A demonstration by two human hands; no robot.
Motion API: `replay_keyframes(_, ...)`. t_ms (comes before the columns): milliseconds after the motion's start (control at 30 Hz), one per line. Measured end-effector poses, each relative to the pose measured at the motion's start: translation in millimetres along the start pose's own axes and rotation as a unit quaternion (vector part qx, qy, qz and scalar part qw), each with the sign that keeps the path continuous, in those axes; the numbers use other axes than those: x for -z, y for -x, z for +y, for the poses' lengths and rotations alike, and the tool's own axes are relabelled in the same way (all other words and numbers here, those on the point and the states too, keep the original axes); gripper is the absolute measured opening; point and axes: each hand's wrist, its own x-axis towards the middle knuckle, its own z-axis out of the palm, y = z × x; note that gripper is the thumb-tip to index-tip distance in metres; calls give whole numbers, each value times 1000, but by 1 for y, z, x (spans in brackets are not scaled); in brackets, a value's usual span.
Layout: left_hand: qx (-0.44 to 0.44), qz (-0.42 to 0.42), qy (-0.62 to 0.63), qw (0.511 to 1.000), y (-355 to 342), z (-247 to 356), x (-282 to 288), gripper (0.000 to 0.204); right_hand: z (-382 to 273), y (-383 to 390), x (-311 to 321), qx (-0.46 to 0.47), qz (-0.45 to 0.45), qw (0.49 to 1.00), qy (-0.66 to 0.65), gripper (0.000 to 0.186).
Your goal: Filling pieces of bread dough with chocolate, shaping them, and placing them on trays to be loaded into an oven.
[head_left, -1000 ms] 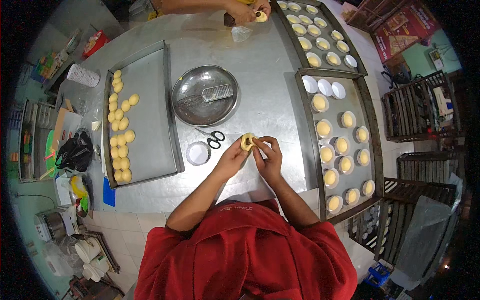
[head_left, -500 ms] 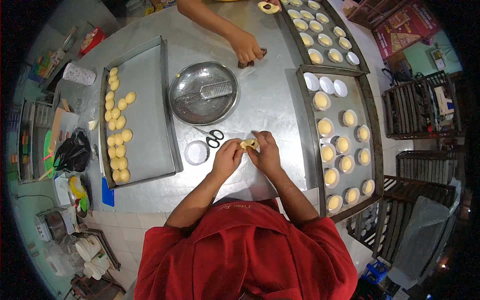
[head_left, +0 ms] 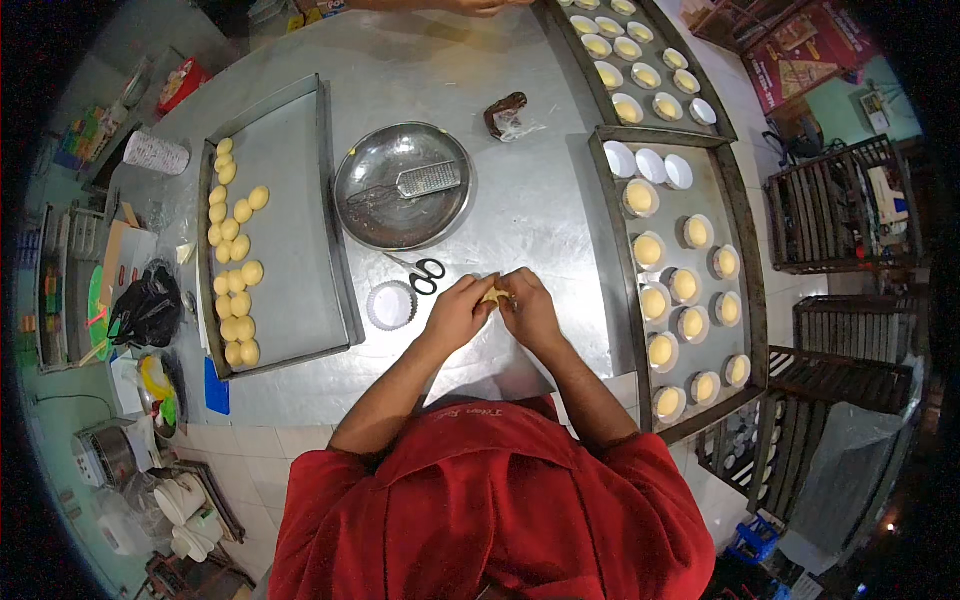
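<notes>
Between my two hands, over the near middle of the metal table, is a small piece of pale yellow dough. My left hand pinches its left side, and my right hand pinches its right; the fingers cover most of it. Just left of my hands lie a stack of white paper baking cups and black-handled scissors. Beyond them a round metal bowl holds a flat grater and a whisk. A dark brown lump of filling lies on plastic wrap farther off.
At left, a long metal tray carries several dough balls along its left side. Two trays on the right, a near one and a far one, hold dough balls in paper cups. A co-worker's hand shows at the far edge.
My fingers have closed over the dough, and the dark filling seen in it before is now hidden. The co-worker's hand has drawn back from the brown lump to the table's far edge.
</notes>
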Motion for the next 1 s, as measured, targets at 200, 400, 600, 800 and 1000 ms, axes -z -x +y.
replay_keyframes(200, 4, 12, 39, 999, 1, -12, -8, 38, -3, 1, 0, -51, 51, 997, -29, 24)
replay_keyframes(400, 58, -25, 53, 997, -1, 1, 1, 35, -2, 4, 2, -14, 7, 1000, -11, 21)
replay_keyframes(600, -3, 18, 5, 1000, -1, -2, -1, 24, -4, 3, 3, -31, 10, 999, -7, 20)
replay_keyframes(800, 53, 85, 28, 995, -7, -6, -7, 15, -15, -1, 4, 91, 64, 993, 46, 34)
replay_keyframes(1000, 99, 99, 77, 987, -5, -8, -8, 16, -1, -3, -8, 34, 25, 999, 6, 32)
